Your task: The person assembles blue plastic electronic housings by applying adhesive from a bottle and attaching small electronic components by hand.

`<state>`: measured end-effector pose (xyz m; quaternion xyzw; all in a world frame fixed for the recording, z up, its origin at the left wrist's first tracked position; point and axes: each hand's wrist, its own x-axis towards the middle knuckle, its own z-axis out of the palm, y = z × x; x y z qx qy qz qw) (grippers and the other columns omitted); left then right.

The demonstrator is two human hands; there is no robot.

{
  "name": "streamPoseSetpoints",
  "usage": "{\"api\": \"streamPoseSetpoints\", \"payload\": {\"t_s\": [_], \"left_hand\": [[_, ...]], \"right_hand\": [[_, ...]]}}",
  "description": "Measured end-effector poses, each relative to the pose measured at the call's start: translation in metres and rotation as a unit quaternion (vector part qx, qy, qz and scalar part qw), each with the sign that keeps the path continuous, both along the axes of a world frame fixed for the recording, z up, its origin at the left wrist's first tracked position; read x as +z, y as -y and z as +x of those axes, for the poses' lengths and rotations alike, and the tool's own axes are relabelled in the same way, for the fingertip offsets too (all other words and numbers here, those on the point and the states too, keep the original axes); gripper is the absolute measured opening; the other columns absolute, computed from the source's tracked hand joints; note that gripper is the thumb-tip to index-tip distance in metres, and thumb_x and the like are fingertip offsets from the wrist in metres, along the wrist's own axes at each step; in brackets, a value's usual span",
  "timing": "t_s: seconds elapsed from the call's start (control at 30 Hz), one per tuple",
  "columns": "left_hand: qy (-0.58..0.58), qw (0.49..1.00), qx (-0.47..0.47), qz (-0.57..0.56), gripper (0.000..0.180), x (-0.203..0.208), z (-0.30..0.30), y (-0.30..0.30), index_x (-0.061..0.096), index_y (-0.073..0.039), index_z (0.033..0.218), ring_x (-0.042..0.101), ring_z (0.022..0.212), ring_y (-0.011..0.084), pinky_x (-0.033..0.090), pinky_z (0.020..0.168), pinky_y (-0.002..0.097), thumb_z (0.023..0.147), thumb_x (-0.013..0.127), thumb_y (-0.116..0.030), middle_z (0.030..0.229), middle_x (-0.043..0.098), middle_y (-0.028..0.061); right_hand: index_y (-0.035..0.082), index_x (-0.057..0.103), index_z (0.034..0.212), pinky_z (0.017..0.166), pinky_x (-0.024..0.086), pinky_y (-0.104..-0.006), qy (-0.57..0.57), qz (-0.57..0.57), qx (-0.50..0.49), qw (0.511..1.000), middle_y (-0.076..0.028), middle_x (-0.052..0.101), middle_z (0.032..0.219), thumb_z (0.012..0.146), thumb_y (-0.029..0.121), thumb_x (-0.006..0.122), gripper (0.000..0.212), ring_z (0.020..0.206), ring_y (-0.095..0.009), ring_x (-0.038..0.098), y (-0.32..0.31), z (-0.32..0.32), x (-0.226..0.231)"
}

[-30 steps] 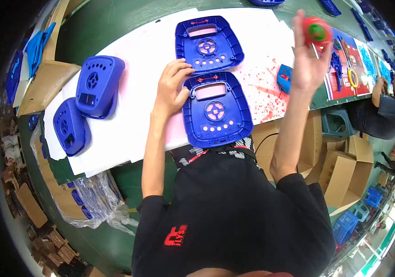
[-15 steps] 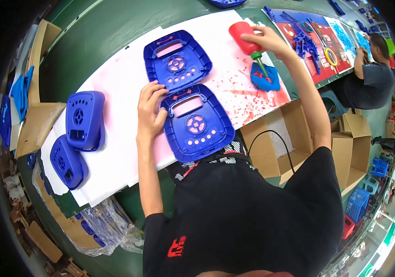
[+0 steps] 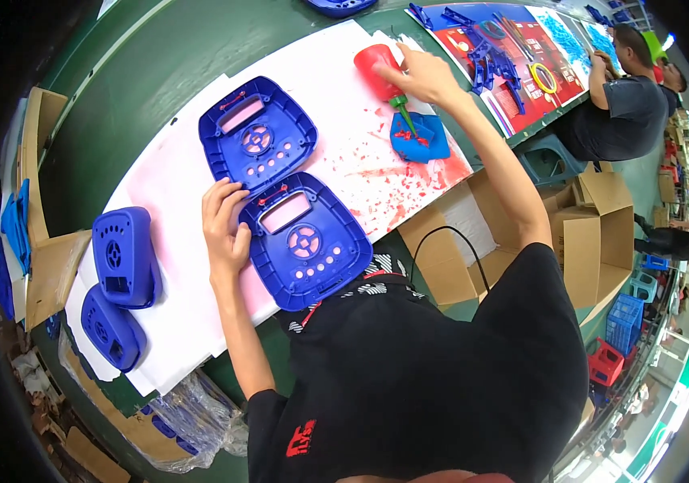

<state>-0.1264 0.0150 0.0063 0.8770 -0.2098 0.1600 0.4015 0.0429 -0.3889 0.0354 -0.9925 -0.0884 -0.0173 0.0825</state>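
Observation:
My right hand (image 3: 426, 78) is wrapped round a red squeeze bottle (image 3: 376, 71) with a green nozzle. The bottle tilts down, its tip at a blue cloth or pad (image 3: 433, 142) that has red marks on it. At the lower left, my left hand (image 3: 225, 229) grips the upper left corner of a blue plastic cover (image 3: 343, 241), whose ribbed inside faces up. Its fingertips also reach the lower edge of a second such cover (image 3: 292, 127), lying just beyond. Each cover has a window, a round grille, a row of holes and small red spots near the top edge.
White paper (image 3: 179, 266) with red stains covers the table. Two assembled blue housings (image 3: 125, 258) (image 3: 111, 328) stand at the left. Open cardboard boxes (image 3: 594, 249) are at the right. Beyond them a co-worker (image 3: 622, 105) sits at a red mat (image 3: 521, 80) with blue parts.
The whole view has shifted, so the covers and hands appear further left and slightly lower. The bottle stays over the blue cloth in my right hand; my left hand keeps its place on the cover.

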Motion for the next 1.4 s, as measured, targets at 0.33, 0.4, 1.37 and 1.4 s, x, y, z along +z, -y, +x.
{"api": "streamPoseSetpoints", "payload": {"t_s": [0.33,0.4,1.37,1.4], "left_hand": [[-0.001,1.000,0.012,0.002,0.045,0.002,-0.004,-0.003,0.067,0.003,0.102,0.051,0.125,0.0382,0.039,0.109,0.0481,0.061,0.053,-0.008,0.117,0.062,0.0183],[-0.023,0.999,-0.009,-0.034,0.045,-0.001,0.003,0.003,0.067,0.003,0.104,0.050,0.126,0.0381,0.039,0.109,0.0483,0.062,0.055,-0.009,0.118,0.061,0.0179],[-0.055,0.995,0.021,-0.077,0.029,-0.001,0.167,-0.021,0.075,-0.001,0.105,0.070,0.104,0.0275,0.055,0.093,0.0336,0.078,0.077,-0.011,0.109,0.073,0.0161],[-0.058,0.995,0.017,-0.078,0.029,-0.002,0.169,-0.020,0.075,-0.001,0.105,0.070,0.104,0.0275,0.055,0.093,0.0336,0.078,0.077,-0.011,0.109,0.073,0.0161]], "right_hand": [[0.001,0.073,0.088,0.078,0.055,-0.0488,0.038,-0.111,-0.185,0.976,-0.022,0.072,0.085,0.075,0.052,0.071,0.052,0.086,-0.040,0.071,0.145,0.009,-0.014],[0.001,0.072,0.087,0.072,0.054,-0.0467,-0.006,-0.114,-0.189,0.975,-0.020,0.072,0.080,0.074,0.050,0.073,0.050,0.078,-0.037,0.072,0.188,0.016,-0.022],[0.004,0.073,0.106,0.086,0.055,-0.0378,0.124,0.264,0.375,0.880,-0.013,0.072,0.107,0.080,0.011,0.076,0.027,0.098,-0.031,0.068,-0.194,0.057,-0.014],[0.004,0.073,0.107,0.085,0.056,-0.0380,0.139,0.253,0.370,0.883,-0.013,0.072,0.107,0.081,0.011,0.076,0.027,0.098,-0.031,0.069,-0.192,0.055,-0.020]]}}
